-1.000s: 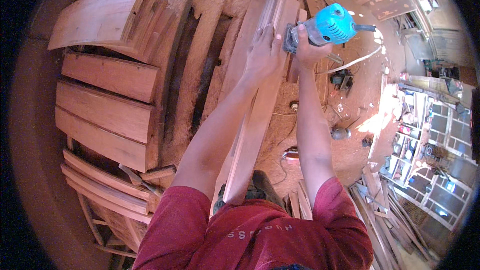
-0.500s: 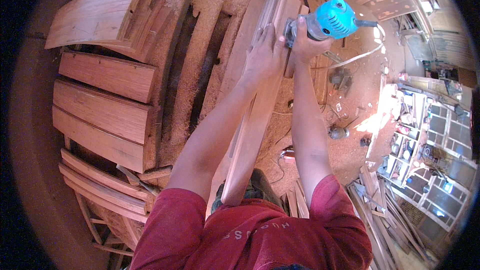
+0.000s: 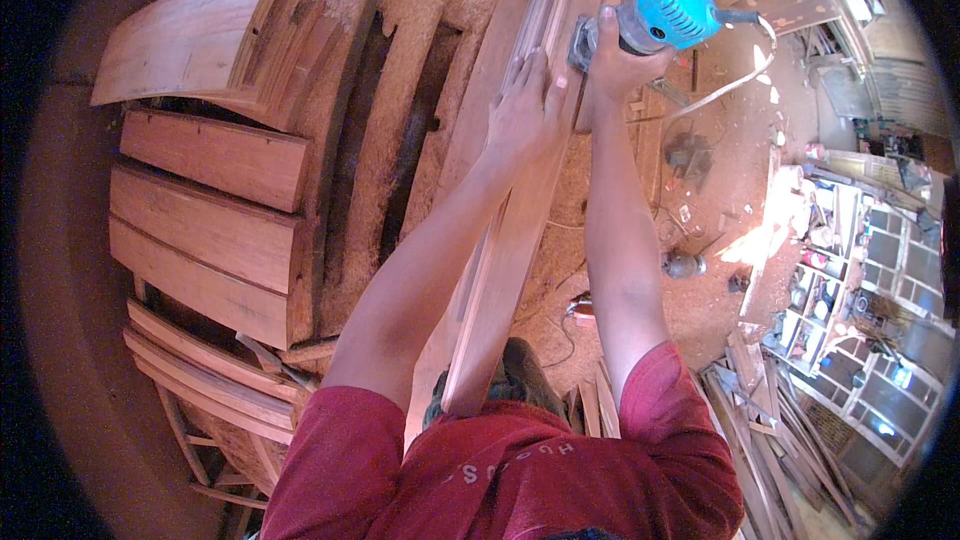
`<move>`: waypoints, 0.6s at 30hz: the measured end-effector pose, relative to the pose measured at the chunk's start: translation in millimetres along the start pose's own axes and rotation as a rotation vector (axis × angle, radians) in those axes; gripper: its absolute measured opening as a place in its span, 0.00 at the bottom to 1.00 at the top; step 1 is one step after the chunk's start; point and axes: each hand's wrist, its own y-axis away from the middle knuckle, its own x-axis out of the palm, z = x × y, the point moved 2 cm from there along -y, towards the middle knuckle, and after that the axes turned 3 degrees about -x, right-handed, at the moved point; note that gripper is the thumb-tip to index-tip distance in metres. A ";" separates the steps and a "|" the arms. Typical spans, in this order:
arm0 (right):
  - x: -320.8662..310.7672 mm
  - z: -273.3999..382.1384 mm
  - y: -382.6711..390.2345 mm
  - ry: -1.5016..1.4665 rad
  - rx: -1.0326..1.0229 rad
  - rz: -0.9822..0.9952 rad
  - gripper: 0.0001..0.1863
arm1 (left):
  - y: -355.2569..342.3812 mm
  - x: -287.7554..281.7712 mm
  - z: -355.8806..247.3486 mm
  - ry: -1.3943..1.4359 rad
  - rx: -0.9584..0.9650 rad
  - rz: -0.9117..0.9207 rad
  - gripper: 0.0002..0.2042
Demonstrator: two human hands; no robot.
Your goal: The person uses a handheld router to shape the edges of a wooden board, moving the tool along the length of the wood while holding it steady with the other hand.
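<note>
My right hand [image 3: 622, 65] grips a trim router [image 3: 674, 10] with a blue motor housing, fingers wrapped round its lower body and thumb up along it. The router is tilted on its side, its base at the right edge of a long wooden board [image 3: 505, 280]. This board runs from my waist to the far end of the bench and has a grooved left edge. Flat on the board's top lies my left hand [image 3: 527, 110], fingers stretched forward, a little nearer than the router. The router's bit is hidden.
Curved wooden panels [image 3: 205, 202] lie stacked on the left. Sawdust covers the slatted bench [image 3: 375, 140]. The router's pale cord [image 3: 735, 88] loops over the floor at right, where a grey power tool [image 3: 684, 265] lies. Wood offcuts [image 3: 765, 430] are piled at lower right.
My right hand and the router have moved slightly farther away along the board's edge. My left hand stays flat on the board in nearly the same place.
</note>
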 end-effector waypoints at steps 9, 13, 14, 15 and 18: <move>9.3 -39.3 -19.0 0.133 -0.087 -0.067 0.41 | -1.0 1.7 2.5 0.010 0.010 -0.003 0.31; 13.9 -48.3 -27.5 0.150 -0.076 -0.053 0.41 | -3.6 2.8 4.3 0.030 -0.001 0.027 0.32; 15.6 -50.0 -29.4 0.137 -0.065 -0.047 0.41 | -4.2 3.2 4.9 0.029 -0.018 0.041 0.32; 17.5 -52.0 -30.8 0.131 -0.053 -0.044 0.41 | -4.5 3.2 5.4 0.035 -0.009 0.033 0.32; 21.2 -55.8 -34.9 0.129 -0.045 -0.070 0.42 | -3.0 3.8 5.5 0.044 -0.029 0.046 0.33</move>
